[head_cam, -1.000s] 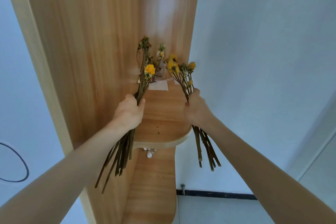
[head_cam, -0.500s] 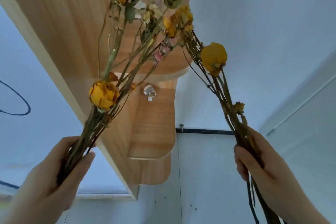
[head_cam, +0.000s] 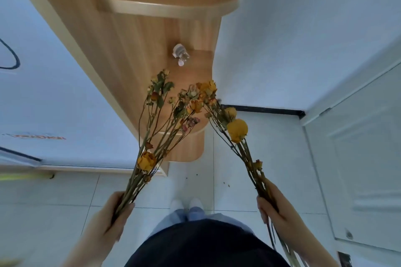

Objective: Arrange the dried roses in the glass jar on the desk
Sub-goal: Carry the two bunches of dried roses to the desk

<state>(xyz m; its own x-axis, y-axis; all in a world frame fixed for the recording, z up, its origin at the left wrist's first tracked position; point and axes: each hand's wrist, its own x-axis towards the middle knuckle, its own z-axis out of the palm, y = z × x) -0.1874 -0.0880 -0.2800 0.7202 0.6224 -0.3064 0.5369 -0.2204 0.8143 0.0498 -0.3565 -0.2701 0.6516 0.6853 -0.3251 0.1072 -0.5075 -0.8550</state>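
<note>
progress: early. Both bunches of dried roses are in hand, none in a jar. No glass jar or desk that I can identify in view.
left: finding the jar, inserting stems, spreading the heads.
left hand: fist wrapped round the lower stems of the left bunch, forearm coming up from the bottom edge, bunch tilted up and right toward the wooden shelf unit.
right hand: wrapped round the stems of the right bunch, bunch tilted up and left; stem ends trail below the fist.
bunches: heads nearly meet in front of the shelf unit's lower shelves, hands well apart below it.
shelf item: small pale object on a middle shelf, can't tell what.
risk: brittle; bits already on the tiled floor below the shelf unit.
</note>
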